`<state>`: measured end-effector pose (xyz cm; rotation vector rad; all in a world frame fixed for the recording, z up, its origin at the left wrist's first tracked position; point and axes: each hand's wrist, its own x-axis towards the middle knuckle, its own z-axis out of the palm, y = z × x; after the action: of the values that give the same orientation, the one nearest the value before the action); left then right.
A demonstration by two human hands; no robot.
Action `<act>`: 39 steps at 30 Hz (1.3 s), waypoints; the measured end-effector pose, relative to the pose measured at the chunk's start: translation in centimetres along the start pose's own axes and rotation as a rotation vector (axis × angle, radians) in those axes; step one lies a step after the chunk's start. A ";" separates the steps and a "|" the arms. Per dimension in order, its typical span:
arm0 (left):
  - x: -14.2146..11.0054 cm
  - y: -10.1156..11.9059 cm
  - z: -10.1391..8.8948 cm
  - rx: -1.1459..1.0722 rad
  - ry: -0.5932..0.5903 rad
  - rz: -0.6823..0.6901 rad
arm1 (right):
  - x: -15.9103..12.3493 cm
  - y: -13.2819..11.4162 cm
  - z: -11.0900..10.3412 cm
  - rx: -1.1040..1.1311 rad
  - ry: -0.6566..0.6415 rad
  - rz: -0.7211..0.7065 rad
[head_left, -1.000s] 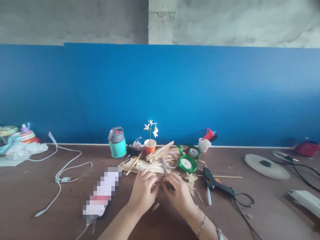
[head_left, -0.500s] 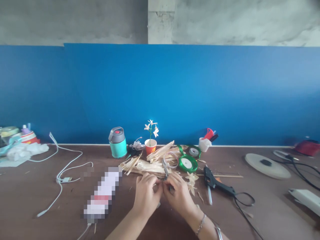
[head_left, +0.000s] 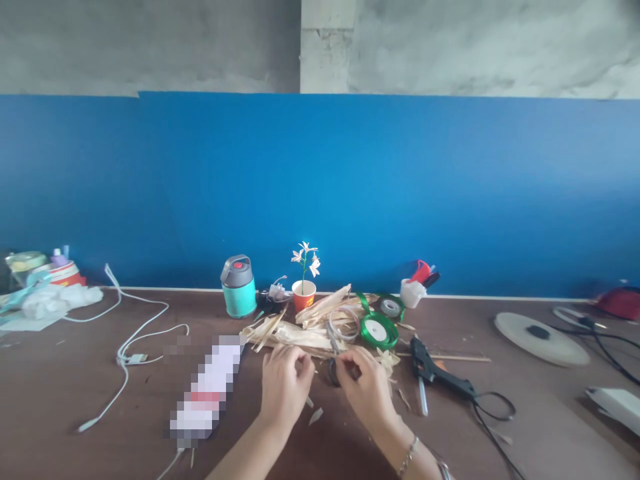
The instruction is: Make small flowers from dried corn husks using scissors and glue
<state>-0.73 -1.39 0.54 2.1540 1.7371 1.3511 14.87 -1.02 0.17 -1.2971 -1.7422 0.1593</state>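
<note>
My left hand [head_left: 287, 380] is held above the table with thumb and fingertips pinched together; whatever they may hold is too small to make out. My right hand [head_left: 369, 385] is also in a pinch, its contents hidden by the fingers. Between the hands lie scissors [head_left: 333, 371], their dark handles beside my right fingertips. Dried pale husks [head_left: 295, 336] are piled just beyond. Small petal-like scraps [head_left: 316, 417] rest on the table near my left wrist. Partly behind my right hand is a pale husk flower [head_left: 388, 361].
An orange paper cup [head_left: 303, 300] with a flower stem stands at the back, beside a teal flask [head_left: 239, 297]. Green ribbon [head_left: 379, 331] lies right of the husks. Farther right is a black glue gun [head_left: 440, 375] with its cord. White cables [head_left: 123, 347] run along the left.
My hands have moved apart, the left one leftward and the right one rightward. The scissors' handles and the scraps between them now show. The view has shifted slightly.
</note>
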 end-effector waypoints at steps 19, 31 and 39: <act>0.1 0.7 0.0 -0.066 -0.089 0.215 | -0.2 -0.3 0.2 0.039 -0.131 -0.092; -0.3 0.8 0.6 0.036 -0.032 0.194 | -0.5 -0.6 0.7 -0.124 -0.066 -0.051; 0.1 0.0 0.4 0.098 -0.006 0.080 | -0.2 0.2 0.6 -0.271 -0.027 0.067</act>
<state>-0.49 -1.14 0.34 2.2993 1.7693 1.3016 14.61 -0.86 -0.44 -1.5556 -1.7887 -0.0233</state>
